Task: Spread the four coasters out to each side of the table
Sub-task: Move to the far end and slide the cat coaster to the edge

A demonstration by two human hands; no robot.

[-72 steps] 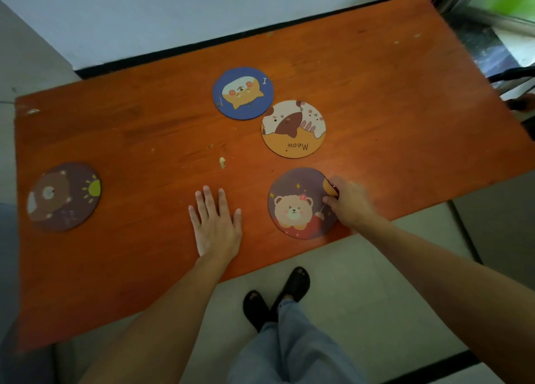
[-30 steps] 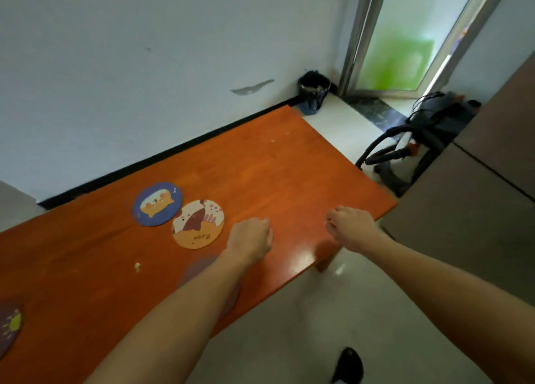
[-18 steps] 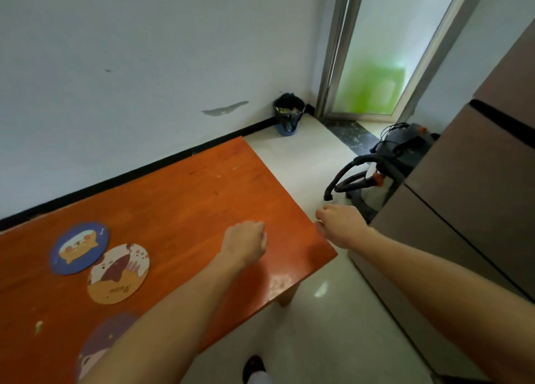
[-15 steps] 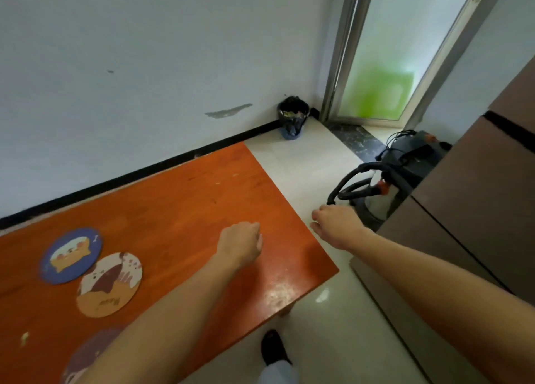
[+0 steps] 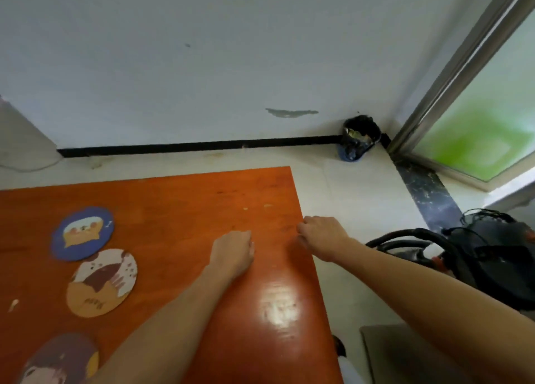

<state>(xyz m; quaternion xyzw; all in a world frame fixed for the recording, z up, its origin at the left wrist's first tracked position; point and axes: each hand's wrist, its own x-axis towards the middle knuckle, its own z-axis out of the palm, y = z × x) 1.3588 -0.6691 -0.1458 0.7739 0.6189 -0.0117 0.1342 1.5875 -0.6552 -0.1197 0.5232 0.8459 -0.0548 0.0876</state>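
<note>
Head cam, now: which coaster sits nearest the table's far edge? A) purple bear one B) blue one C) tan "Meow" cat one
B: the blue coaster lies farthest up the table, with the tan cat coaster just nearer the person and the purple bear coaster at the near edge.

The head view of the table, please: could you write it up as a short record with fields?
surface: orange table
coasters in view: three
blue coaster: farthest of the three, flat
cat coaster: just nearer, its edge meeting the blue one
bear coaster: at the near edge, partly cut off
left hand: fist on the table, holding nothing visible
right hand: closed, at the table's right edge
floor: dark vacuum cleaner, dark bin in the corner
</note>
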